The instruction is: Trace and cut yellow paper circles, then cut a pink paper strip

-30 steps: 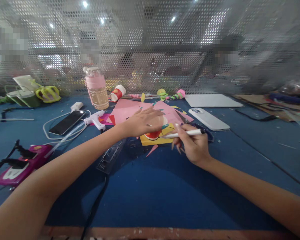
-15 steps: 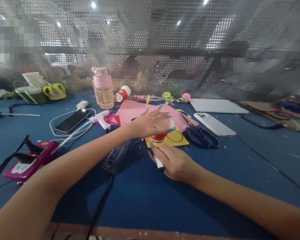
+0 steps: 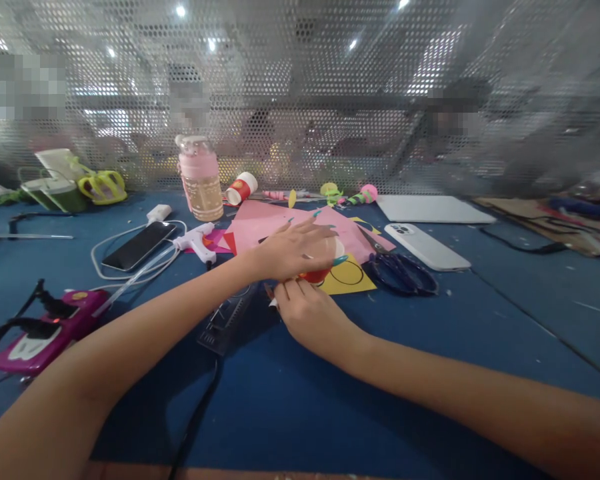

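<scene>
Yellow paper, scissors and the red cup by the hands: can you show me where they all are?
Yellow paper (image 3: 347, 273): head view, inside the circle drawn on it.
Scissors (image 3: 399, 271): head view, on the dark blue handles.
Red cup (image 3: 317, 275): head view, on its red side.

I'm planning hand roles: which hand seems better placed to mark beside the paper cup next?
Probably the right hand: it holds the mostly hidden white marker beside the red paper cup, partly covered by the left hand.
</scene>
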{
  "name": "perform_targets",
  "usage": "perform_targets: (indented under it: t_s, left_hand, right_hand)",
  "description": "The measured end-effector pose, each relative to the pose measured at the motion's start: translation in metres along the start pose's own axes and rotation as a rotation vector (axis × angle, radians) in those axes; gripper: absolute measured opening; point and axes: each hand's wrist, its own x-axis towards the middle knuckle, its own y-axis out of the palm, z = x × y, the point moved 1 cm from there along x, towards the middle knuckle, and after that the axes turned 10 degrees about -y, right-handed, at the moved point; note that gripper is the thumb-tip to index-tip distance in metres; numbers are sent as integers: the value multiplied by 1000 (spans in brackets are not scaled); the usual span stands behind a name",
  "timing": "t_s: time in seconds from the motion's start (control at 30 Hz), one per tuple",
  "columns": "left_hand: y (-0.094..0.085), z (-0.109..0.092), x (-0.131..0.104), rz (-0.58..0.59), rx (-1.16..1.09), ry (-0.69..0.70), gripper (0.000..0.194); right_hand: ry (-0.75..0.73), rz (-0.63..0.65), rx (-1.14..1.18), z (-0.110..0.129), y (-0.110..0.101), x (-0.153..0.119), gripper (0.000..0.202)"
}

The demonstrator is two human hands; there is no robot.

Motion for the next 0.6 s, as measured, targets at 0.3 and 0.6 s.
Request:
perform_targets:
  t_s: [0.3,0.6]
  left_hand:
    - [-2,-2,1,0,-12,-42,58]
    - [-4,-3,0,18,12,-41,55]
  right_hand:
    - [12,175,49,0,7,7,31]
    - [-23,161,43,-1,6,3,28]
